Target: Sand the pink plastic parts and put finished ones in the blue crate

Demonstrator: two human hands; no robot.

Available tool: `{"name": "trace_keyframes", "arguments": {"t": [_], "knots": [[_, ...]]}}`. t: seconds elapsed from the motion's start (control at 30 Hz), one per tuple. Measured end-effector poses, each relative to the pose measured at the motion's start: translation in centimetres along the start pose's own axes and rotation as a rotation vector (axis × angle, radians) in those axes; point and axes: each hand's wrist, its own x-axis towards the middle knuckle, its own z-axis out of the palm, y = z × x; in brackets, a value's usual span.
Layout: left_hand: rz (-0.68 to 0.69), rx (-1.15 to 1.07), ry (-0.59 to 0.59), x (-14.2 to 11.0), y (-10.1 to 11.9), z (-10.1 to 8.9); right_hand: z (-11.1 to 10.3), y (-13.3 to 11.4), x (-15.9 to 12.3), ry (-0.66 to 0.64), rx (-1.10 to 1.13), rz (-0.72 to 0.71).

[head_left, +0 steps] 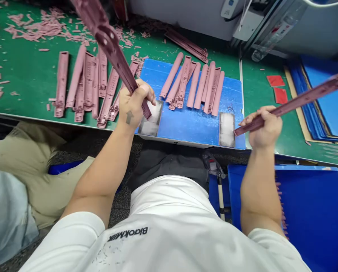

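Observation:
My left hand (135, 100) is closed around the lower end of a long pink plastic strip (115, 53), which rises toward the upper left. Its bottom tip is over a worn grey-white pad (152, 119) on the blue sheet (188, 128). Another long pink plastic strip (304, 100) is gripped in my right hand (265, 126), slanting up to the right edge of view. The lower tip of that one is beside a second grey-white pad (227, 128). Between and beyond my hands, several pink strips (200, 85) lie side by side on the blue sheet.
More pink strips (86, 81) lie on the green table (22, 83) at left, with pink scraps (41, 26) behind. Red squares (279, 90) and stacked blue sheets (333, 94) are at right. A blue bin (316, 211) stands below. Another person's leg (19, 155) is at left.

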Motion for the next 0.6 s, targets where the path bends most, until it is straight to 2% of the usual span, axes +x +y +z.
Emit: {"name": "trace_keyframes", "arguments": {"t": [0.1,0.2,0.33,0.4,0.5,0.6], "knots": [[-0.136,-0.095,0.020,0.1,-0.5,1.4,1.5,1.0,-0.3,-0.032,0.173,-0.054],[-0.156,-0.083,0.103,-0.1,-0.2,1.6,2.7,1.6,-0.9,0.012,0.104,-0.080],[-0.047,-0.105,0.251,1.3,-1.1,1.7,3.5,2.5,0.8,0.129,0.022,-0.108],[-0.025,-0.093,0.256,2.0,-1.6,2.0,3.4,2.9,1.6,0.142,0.003,-0.099],[-0.110,-0.071,0.213,2.5,-1.9,2.3,3.5,3.3,2.3,0.129,-0.060,-0.072],[-0.049,-0.061,0.298,3.2,-2.4,2.5,4.0,3.9,3.1,0.218,-0.107,-0.108]]}}
